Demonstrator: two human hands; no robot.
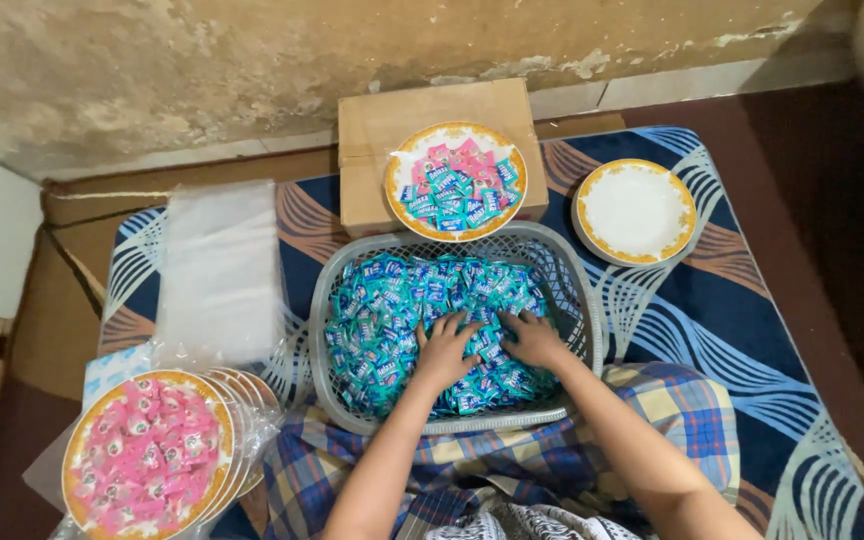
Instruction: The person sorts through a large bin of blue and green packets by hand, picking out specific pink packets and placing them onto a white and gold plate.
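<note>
Seated with a checked cloth across the lap, a person presses both hands into a grey plastic basket heaped with blue-wrapped candies. Left hand lies palm down on the pile with fingers spread wide; right hand, just beside it, also rests flat on the wrappers, fingers splayed, and neither hand is seen closed around a piece. Just beyond the fingertips, past the basket's far rim, a gold-rimmed plate of blue and pink candies sits on a cardboard box against the wall. Farther out to the right of the right hand, an empty white plate with a gold rim lies on the blue patterned mat. To the left of the left hand, a stack of clear plastic bags lies on the mat, and nearer the person on that side a stack of plates carries a heap of pink candies.
</note>
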